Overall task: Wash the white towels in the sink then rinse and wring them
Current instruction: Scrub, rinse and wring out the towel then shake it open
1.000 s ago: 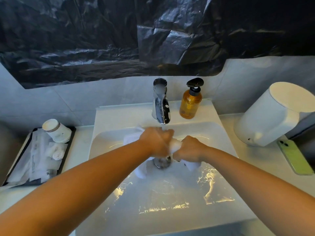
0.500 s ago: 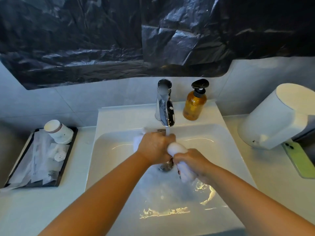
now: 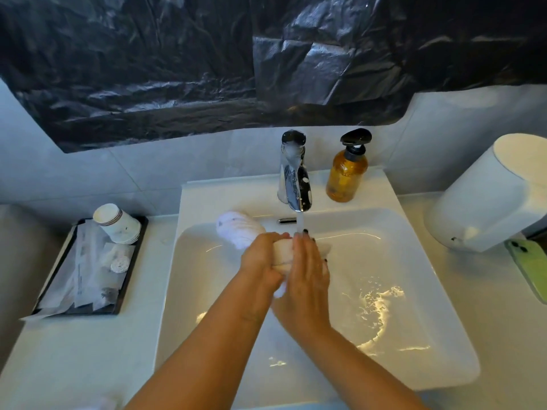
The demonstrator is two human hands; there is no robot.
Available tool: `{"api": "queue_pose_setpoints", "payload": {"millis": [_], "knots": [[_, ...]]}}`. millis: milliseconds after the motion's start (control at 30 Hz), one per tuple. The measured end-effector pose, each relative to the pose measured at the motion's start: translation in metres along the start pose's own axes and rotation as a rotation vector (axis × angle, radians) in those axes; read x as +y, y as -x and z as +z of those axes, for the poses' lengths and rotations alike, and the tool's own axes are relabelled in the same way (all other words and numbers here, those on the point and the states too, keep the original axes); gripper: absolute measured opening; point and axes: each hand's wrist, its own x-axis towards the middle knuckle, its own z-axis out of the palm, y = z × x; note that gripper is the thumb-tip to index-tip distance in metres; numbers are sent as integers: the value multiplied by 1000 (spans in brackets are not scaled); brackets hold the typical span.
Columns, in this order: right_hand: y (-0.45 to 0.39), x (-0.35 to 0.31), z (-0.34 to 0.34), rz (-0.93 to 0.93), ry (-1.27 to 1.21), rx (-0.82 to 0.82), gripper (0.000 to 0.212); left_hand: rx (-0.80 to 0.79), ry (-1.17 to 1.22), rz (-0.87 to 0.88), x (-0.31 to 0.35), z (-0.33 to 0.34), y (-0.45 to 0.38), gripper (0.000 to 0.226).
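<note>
A wet white towel (image 3: 236, 232), rolled and twisted into a thick rope, lies across the back of the white sink (image 3: 414, 291), under the tap's running stream, its fluffy end bunched against the back-left rim.

Crumpled black plastic sheeting (image 3: 207, 69) covers the grey tiled wall (image 3: 148, 170) above the pale bench (image 3: 74, 350), where warm light glints.

Bathroom, likely hotel: white sink (image 3: 414, 377) with chrome tap (image 3: 294, 179), soap bottle (image 3: 344, 173) just right of tap, tray (image 3: 130, 270) of wrapped toiletries left of sink.
</note>
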Motion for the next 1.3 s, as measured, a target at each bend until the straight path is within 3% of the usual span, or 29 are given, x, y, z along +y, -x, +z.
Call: {"api": "queue_pose_setpoints", "payload": {"millis": [67,167,300,367,467,600,667,767,833,900,1033,1133,1233,1300], "knots": [[-29,5,-7,-8,-11,63,68,-74,83,-12,-1,6,5,13],[-57,7,-23,-25,126,-89,31,22,49,144,5,14,-2,15],[-74,6,-28,45,144,-262,36,157,-174,335,15,24,-1,14],[-81,5,-34,-1,180,-268,39,168,-313,410,21,25,6,14],[-91,6,-43,-27,149,-412,36,151,-442,468,26,21,7,21],[-100,2,-53,97,-212,-665,40,60,-430,501,25,19,10,15],[-104,-2,-59,127,-196,-782,43,-1,-398,481,25,19,9,15],[-109,-1,-62,160,-216,-878,22,-60,-323,445,25,22,9,28],[-111,8,-62,344,-459,-927,12,-79,-244,451,24,24,9,18],[-106,24,-60,545,-747,-995,28,-101,-148,437,24,26,8,19],[-82,58,-40,699,-1291,-1079,77,-95,57,366,22,29,5,21],[-60,60,-28,748,-1692,-996,73,-88,242,352,21,31,0,35],[-52,35,-26,890,-1918,-618,58,-39,239,419,21,31,1,32],[-53,16,-28,1002,-1972,-350,46,-6,152,501,19,30,5,43]]}}
